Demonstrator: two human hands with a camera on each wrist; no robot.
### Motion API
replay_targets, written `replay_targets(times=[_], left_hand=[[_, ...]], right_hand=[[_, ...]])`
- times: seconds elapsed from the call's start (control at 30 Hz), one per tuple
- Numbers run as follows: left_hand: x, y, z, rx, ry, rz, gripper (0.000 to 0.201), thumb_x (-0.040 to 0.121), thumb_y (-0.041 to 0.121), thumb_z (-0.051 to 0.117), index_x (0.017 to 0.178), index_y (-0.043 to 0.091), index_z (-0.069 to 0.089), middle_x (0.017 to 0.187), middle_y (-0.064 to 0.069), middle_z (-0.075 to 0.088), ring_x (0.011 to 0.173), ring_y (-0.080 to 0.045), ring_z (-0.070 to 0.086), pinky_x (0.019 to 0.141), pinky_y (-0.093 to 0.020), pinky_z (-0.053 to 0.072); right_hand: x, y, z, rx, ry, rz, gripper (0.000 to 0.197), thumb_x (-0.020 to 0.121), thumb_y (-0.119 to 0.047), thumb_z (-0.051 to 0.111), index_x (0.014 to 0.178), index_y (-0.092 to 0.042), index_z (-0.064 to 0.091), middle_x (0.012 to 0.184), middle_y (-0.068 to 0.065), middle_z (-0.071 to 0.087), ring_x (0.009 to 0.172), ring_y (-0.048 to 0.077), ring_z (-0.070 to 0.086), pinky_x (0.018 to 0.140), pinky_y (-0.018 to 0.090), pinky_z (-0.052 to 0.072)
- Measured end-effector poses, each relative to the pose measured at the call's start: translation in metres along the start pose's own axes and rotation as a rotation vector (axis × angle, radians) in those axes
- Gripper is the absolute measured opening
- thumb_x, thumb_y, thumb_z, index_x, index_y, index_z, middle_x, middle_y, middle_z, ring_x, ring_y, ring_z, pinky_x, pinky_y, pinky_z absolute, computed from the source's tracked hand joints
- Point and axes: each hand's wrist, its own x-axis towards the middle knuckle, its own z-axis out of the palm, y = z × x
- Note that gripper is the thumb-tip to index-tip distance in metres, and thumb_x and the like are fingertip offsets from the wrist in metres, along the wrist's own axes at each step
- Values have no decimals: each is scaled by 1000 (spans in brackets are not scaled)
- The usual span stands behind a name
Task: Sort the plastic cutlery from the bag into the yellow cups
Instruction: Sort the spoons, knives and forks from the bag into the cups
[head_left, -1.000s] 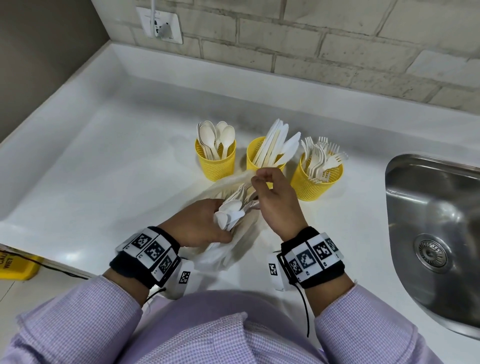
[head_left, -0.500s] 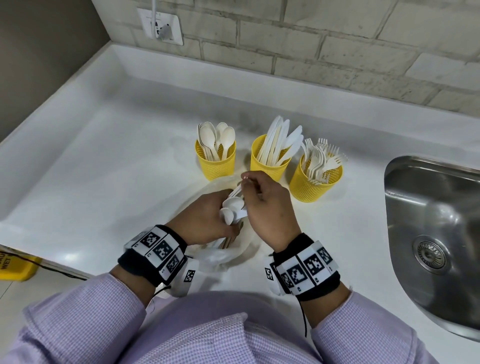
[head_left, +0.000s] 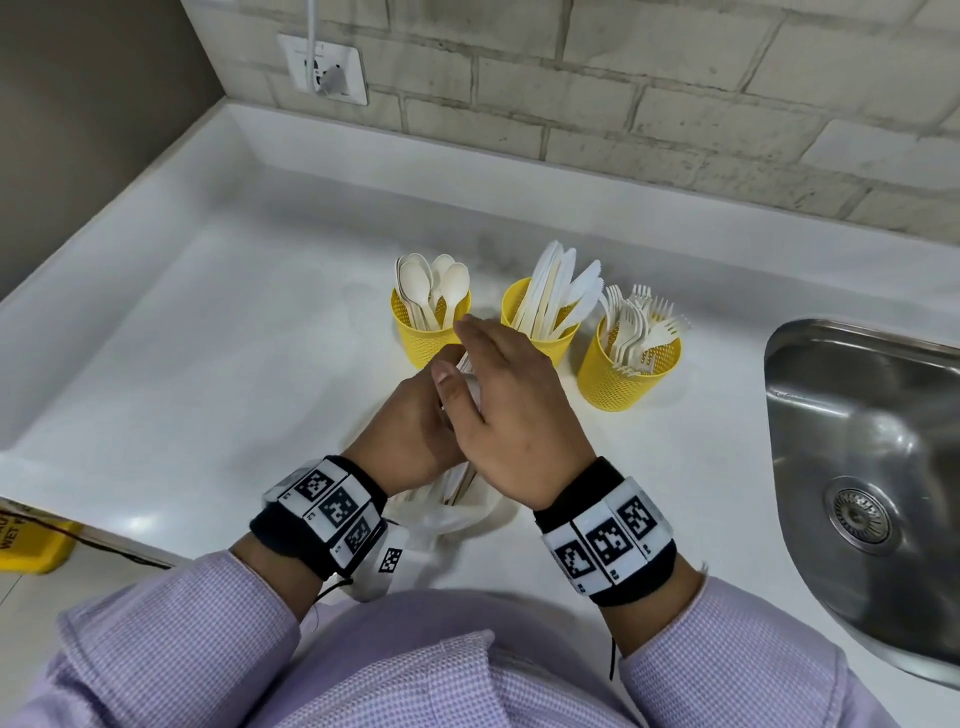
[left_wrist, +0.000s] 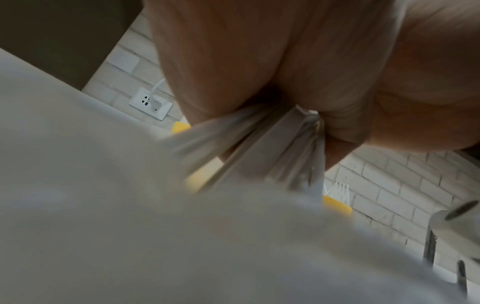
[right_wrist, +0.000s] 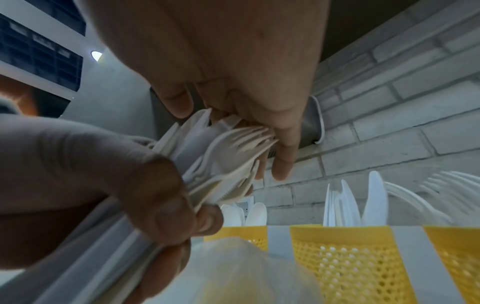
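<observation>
My right hand (head_left: 511, 410) has dropped from the knife cup (head_left: 540, 332) onto the cutlery bundle (right_wrist: 223, 162), fingers straight, feeling for the next piece. My left hand (head_left: 410, 431) grips it at six o'clock of the cups.

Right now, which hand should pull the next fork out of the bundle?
Right. The left hand grips the cutlery bundle and bag, so it is occupied. The right hand has straight fingers already touching the fork tips.
</observation>
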Motion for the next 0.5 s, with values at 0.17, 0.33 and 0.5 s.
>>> replay_targets(times=[0.17,0.33,0.5], left_hand=[[2,11,-9,-71,43,21,63,79,30,73,134,17,46,102,17,68,86,-15,68,72,-34,53],[13,28,-23,-244,92,6,75,73,11,80,138,28,46,116,-4,68,106,-35,67,94,-54,56],[26,48,-24,-342,83,30,39,78,-6,78,110,-10,55,92,-23,67,82,-38,68,72,-47,58]], right_hand=[[2,-1,-10,183,28,4,73,98,-52,35,157,-9,33,164,7,33,152,20,26,125,37,23],[-3,9,-21,760,180,181,84,87,-45,49,161,-16,21,165,0,31,151,11,29,123,44,28],[-4,26,-15,947,1,199,103,79,-34,66,163,-23,7,166,2,27,151,18,31,122,51,32]])
